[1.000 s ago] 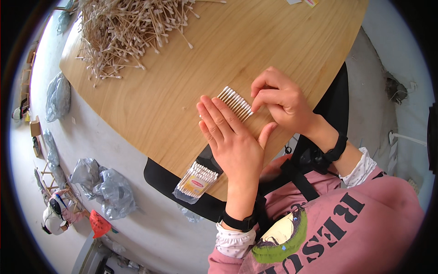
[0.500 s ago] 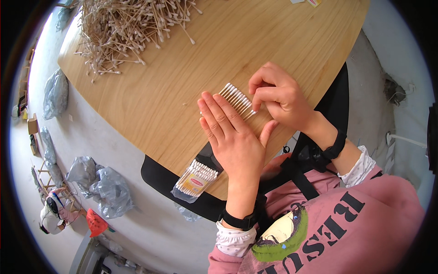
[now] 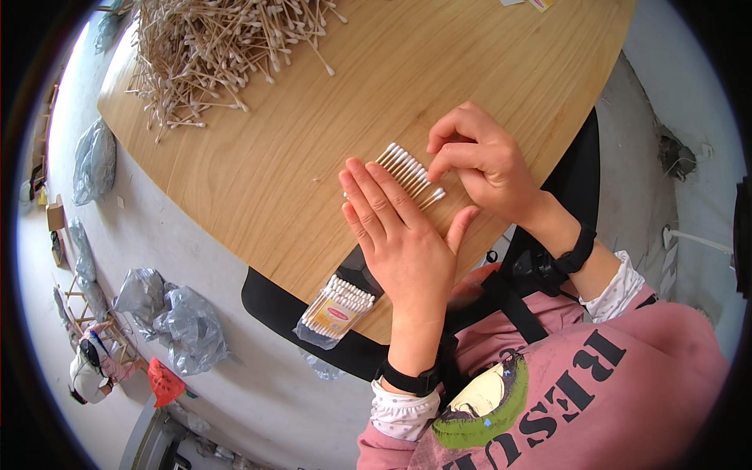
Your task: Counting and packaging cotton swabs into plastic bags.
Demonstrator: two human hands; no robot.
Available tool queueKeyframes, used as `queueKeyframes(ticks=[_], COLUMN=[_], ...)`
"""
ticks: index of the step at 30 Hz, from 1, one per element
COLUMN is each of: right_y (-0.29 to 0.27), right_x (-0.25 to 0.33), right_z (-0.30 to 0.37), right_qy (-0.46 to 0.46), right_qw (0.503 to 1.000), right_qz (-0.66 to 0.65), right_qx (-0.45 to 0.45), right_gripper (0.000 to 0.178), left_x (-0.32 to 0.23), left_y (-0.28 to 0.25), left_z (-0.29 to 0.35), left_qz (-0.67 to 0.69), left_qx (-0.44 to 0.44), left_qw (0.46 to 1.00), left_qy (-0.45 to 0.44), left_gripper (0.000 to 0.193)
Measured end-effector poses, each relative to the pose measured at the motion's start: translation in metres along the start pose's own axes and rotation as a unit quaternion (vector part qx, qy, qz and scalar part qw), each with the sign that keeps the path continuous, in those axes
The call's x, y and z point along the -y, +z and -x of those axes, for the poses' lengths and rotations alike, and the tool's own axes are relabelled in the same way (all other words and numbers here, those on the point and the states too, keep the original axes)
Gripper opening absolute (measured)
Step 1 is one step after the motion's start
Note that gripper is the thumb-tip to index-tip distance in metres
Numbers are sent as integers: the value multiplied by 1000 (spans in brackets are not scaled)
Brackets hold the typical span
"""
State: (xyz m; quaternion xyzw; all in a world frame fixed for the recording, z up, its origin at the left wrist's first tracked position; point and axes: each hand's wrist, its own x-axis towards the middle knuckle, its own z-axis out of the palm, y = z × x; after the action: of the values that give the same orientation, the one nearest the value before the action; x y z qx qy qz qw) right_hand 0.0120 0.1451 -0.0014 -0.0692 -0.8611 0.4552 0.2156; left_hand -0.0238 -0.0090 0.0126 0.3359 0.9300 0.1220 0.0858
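My left hand (image 3: 403, 243) lies flat, fingers stretched out, over a row of cotton swabs (image 3: 406, 168) on the wooden table. The swabs lie side by side, their white heads showing past my fingers; their other ends are mostly hidden under the hand. At the right end of the row, one swab sticks out further than its neighbours. My right hand (image 3: 486, 164) hovers by the heads with fingers bent and tips apart, seemingly holding nothing. One fingertip is at or very near a swab head. Below my left wrist, a clear pack of cotton swabs (image 3: 338, 310) rests at the table edge.
A big loose heap of cotton swabs (image 3: 227, 55) covers the far left of the wooden table (image 3: 258, 180). A small card (image 3: 540, 5) lies at the far edge. Grey plastic bags (image 3: 188, 329) and a red bag (image 3: 164, 382) are on the floor at left, near another person (image 3: 90, 368).
My right fingertips have shifted slightly up and left along the swab heads. The end swab's head now shows clear of the fingers, slightly further right. My left hand stays put.
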Motion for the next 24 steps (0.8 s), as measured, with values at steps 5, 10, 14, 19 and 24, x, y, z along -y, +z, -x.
queueKeyframes(ticks=[5,10,14,19,24], right_y=[-1,1,2,0,3], right_x=[0,-1,1,1,2], right_z=[0,1,-2,-1,-2], right_qy=[-18,10,1,-3,5], right_qw=[999,1000,1000,999,1000], right_qz=[24,2,15,34,16], right_qx=[22,-23,-6,21,-14], right_gripper=[18,19,19,20,21], left_x=[0,0,0,0,0], left_y=[0,2,-1,1,2], left_z=[0,0,0,0,0], left_qz=[0,6,2,6,9], left_qx=[-2,-1,-3,-4,-7], left_qw=[1000,1000,1000,1000,1000], left_qy=[0,-1,-1,-1,-1], left_gripper=[117,117,116,116,117])
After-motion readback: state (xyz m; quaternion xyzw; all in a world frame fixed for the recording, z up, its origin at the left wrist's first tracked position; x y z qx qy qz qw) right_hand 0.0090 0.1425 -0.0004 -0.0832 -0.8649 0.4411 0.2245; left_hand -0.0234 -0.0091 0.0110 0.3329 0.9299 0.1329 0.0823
